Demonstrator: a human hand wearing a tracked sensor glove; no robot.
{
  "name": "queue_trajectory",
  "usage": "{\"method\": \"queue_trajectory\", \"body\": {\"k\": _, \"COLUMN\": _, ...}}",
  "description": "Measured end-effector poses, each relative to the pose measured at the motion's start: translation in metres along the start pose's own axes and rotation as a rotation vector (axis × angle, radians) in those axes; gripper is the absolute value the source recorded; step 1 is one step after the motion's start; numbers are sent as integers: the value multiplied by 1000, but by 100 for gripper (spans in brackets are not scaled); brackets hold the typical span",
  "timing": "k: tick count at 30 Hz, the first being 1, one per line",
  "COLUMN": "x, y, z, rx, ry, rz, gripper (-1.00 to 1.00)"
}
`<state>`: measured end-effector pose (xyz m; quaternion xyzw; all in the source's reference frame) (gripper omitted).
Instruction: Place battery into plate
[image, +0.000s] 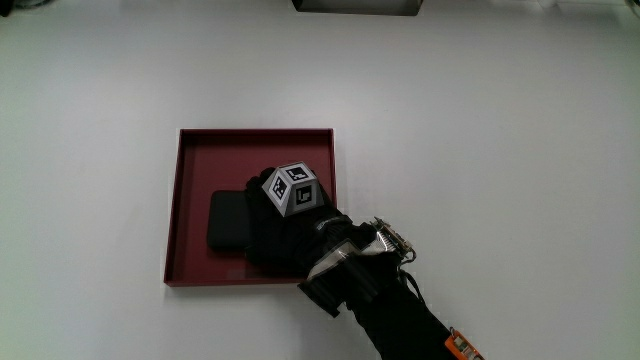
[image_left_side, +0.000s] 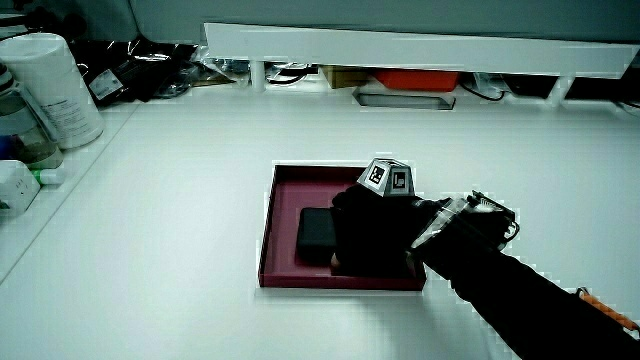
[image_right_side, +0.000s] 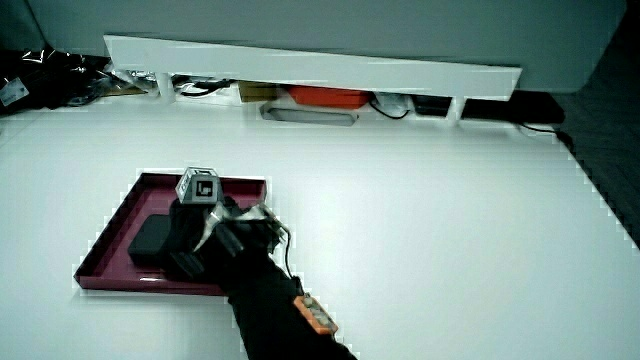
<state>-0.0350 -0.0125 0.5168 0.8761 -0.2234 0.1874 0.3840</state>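
A dark red square plate (image: 250, 133) lies on the white table, seen also in both side views (image_left_side: 300, 172) (image_right_side: 115, 222). A flat black battery (image: 228, 220) lies flat on the plate's floor (image_left_side: 316, 236) (image_right_side: 150, 240). The gloved hand (image: 262, 228) is low over the plate, right beside the battery and touching its edge, with the patterned cube (image: 292, 188) on its back. The hand (image_left_side: 360, 235) (image_right_side: 190, 245) hides part of the battery's side. Its forearm runs from the plate's near corner toward the person.
A low white partition (image_left_side: 400, 45) closes off the table, with a red-orange box (image_left_side: 415, 78) and cables under it. A white canister (image_left_side: 50, 90) and small bottles stand at the table's edge. A grey object (image: 355, 5) lies farther from the person than the plate.
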Motion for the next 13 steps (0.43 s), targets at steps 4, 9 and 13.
{"method": "queue_trajectory", "body": {"k": 4, "x": 2, "y": 0, "z": -3, "rx": -17, "ry": 13, "rz": 7, "gripper": -45}}
{"method": "queue_trajectory", "body": {"k": 9, "x": 7, "y": 0, "z": -4, "rx": -33, "ry": 46, "rz": 25, "gripper": -70}}
{"method": "queue_trajectory", "body": {"k": 13, "x": 3, "y": -16, "z": 17, "rx": -18, "ry": 52, "rz": 77, "gripper": -90}}
